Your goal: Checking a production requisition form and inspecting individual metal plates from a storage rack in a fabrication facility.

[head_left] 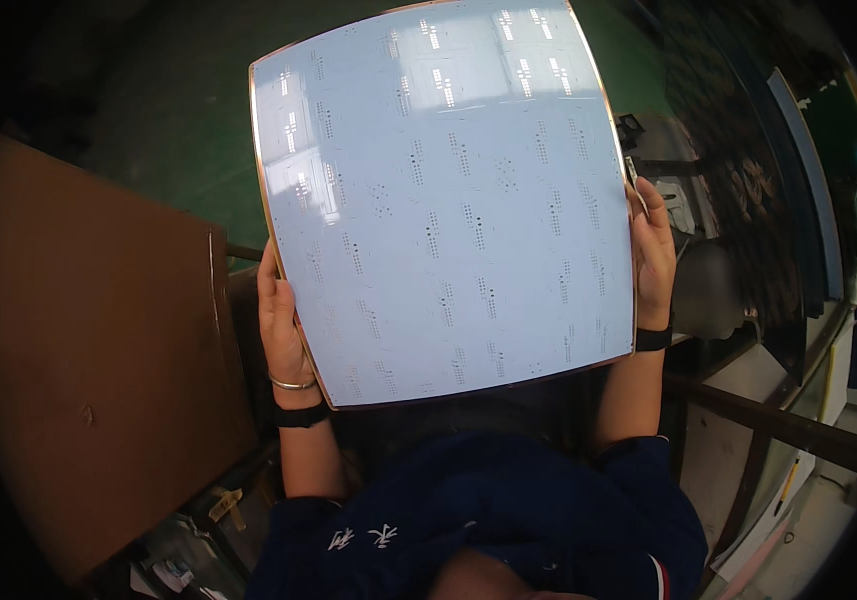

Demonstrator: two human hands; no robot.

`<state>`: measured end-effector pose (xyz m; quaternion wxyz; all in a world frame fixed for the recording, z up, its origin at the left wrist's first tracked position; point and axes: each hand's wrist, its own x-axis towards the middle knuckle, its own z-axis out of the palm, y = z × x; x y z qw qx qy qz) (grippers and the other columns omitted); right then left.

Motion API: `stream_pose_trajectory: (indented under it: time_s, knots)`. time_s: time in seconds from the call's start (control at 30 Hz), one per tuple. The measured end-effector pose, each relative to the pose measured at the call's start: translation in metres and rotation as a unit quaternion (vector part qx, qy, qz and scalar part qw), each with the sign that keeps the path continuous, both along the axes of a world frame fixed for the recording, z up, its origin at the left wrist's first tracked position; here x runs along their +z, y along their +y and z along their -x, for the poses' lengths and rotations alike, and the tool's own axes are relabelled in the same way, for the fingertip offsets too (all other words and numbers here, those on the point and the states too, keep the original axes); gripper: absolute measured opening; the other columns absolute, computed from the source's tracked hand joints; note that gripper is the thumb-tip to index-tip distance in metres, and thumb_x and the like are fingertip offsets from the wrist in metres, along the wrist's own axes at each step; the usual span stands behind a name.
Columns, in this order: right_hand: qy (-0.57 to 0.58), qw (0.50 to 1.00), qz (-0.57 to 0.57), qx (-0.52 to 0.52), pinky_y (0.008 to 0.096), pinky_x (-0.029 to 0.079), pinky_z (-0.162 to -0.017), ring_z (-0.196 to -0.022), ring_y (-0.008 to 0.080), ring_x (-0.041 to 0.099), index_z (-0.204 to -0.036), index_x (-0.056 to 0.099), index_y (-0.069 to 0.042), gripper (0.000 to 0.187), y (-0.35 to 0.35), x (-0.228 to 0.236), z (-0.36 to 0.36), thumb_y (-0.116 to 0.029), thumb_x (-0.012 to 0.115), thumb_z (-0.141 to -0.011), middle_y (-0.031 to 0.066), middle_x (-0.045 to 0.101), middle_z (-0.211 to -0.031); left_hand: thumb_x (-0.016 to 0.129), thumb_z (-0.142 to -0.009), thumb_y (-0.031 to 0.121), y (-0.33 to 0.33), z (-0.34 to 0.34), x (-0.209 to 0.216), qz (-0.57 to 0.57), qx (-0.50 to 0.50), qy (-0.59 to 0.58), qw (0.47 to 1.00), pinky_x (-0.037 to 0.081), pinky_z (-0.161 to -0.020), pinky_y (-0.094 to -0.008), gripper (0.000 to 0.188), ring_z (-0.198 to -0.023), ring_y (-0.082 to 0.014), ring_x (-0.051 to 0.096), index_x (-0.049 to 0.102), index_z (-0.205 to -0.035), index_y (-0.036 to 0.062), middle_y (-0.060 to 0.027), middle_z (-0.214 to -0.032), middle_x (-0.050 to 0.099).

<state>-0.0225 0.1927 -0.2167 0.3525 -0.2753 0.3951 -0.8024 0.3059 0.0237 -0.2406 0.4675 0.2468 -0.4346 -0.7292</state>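
Note:
A large pale circuit board panel (519,240) with copper-coloured edges is held up in front of me. Rows of small dots or holes run across its face, and window light reflects off its far part. My left hand (281,318) is closed on the left edge, its fingers partly behind the panel. On the opposite edge my right hand (655,255) grips a little farther up, with its fingertips partly hidden. Both wrists wear dark bands, and the left also has a metal bangle.
A brown board-like surface (109,350) stands at the left. To the right are a grey rounded seat-like object (711,290) and a dark patterned rack (739,180). Papers with a yellow pencil (787,485) lie at the lower right. The floor (179,110) is green.

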Motion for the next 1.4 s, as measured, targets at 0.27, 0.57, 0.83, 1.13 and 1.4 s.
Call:
stream_pose_trajectory:
  time_s: [0.27,0.57,0.83,1.13,1.4]
  knots:
    - [0.056,0.995,-0.075,-0.028,0.0304,0.037,-0.099,-0.116,0.0185,0.047,-0.127,0.037,0.001,0.041,0.001,-0.003,0.003,0.001,0.046,-0.087,0.0157,0.046,-0.127,0.044,-0.093,0.012,0.002,-0.008,0.000,-0.004,-0.010,0.062,0.998,0.041,-0.099,-0.0318,0.049,-0.120,-0.0167,0.044,0.026,-0.138,0.0045,-0.0102,-0.136,0.038]
    - [0.061,0.993,-0.082,-0.052,0.0319,0.040,-0.099,-0.116,0.0191,0.048,-0.126,0.038,0.001,0.040,0.009,-0.018,0.010,0.004,0.044,-0.087,0.0145,0.047,-0.126,0.051,-0.092,0.017,0.003,-0.008,-0.003,0.041,-0.037,0.049,0.997,0.039,-0.097,-0.0302,0.048,-0.114,-0.0126,0.049,0.034,-0.135,0.0076,-0.0071,-0.130,0.048]
    - [0.050,0.998,-0.026,-0.026,0.0331,0.040,-0.099,-0.116,0.0193,0.048,-0.122,0.042,-0.002,0.038,0.016,-0.024,0.015,0.004,0.048,-0.085,0.0130,0.049,-0.125,0.053,-0.091,0.017,0.003,-0.012,-0.007,0.000,-0.036,0.047,0.998,0.037,-0.099,-0.0327,0.049,-0.116,-0.0156,0.047,0.035,-0.135,0.0071,-0.0080,-0.129,0.048]
    - [0.052,0.997,-0.043,-0.025,0.0343,0.038,-0.101,-0.118,0.0205,0.046,-0.126,0.038,-0.003,0.044,0.015,-0.015,0.008,0.003,0.049,-0.084,0.0141,0.045,-0.128,0.050,-0.091,0.013,-0.009,-0.007,-0.015,-0.034,-0.023,0.065,0.997,0.041,-0.097,-0.0320,0.044,-0.115,-0.0153,0.049,0.037,-0.134,0.0100,-0.0061,-0.127,0.050]
    - [-0.058,0.995,0.038,0.077,0.0326,0.038,-0.098,-0.114,0.0223,0.049,-0.134,0.031,0.001,0.055,-0.003,0.013,-0.020,-0.012,0.055,-0.086,0.0164,0.048,-0.125,0.047,-0.092,0.011,-0.016,-0.002,-0.026,-0.075,0.024,0.090,0.993,0.045,-0.093,-0.0311,0.042,-0.112,-0.0165,0.051,0.036,-0.133,0.0057,-0.0092,-0.126,0.051]
